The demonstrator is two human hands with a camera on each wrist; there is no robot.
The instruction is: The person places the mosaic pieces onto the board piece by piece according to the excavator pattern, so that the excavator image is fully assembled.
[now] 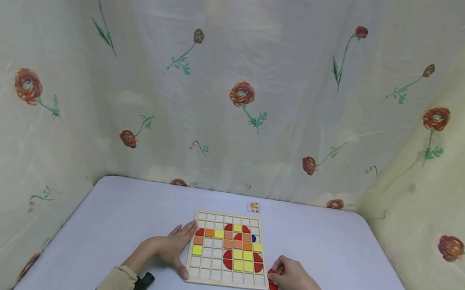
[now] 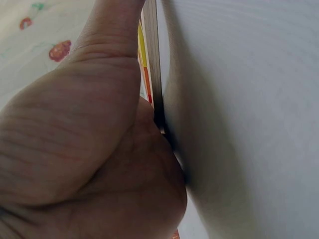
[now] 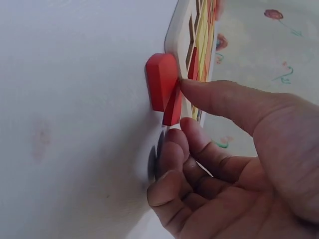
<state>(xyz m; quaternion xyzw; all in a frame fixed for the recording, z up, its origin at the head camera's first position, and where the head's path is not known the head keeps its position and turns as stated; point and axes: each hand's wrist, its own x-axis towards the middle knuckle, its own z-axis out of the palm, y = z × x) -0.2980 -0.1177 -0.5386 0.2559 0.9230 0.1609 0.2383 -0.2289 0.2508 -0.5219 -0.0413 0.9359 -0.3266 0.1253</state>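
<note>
A wooden grid board [image 1: 207, 275] lies on the white table, its cells partly filled with red, yellow, orange and blue tiles. My left hand [image 1: 174, 247] rests along the board's left edge, fingers spread and thumb near the front corner. In the left wrist view, the palm [image 2: 99, 149] stands beside the board's side [image 2: 154, 64]. Past the board's front right corner, my right hand [image 1: 291, 276] pinches a red quarter-circle tile [image 3: 172, 110] between thumb and fingers. Another red tile [image 3: 160, 79] lies on the table right beside it, close to the board's edge.
A small picture card [image 1: 253, 207] with a coloured pattern lies behind the board. Flowered cloth [image 1: 231, 154] hangs at the back and both sides of the table. A black wrist strap piece [image 1: 144, 281] shows by the left forearm.
</note>
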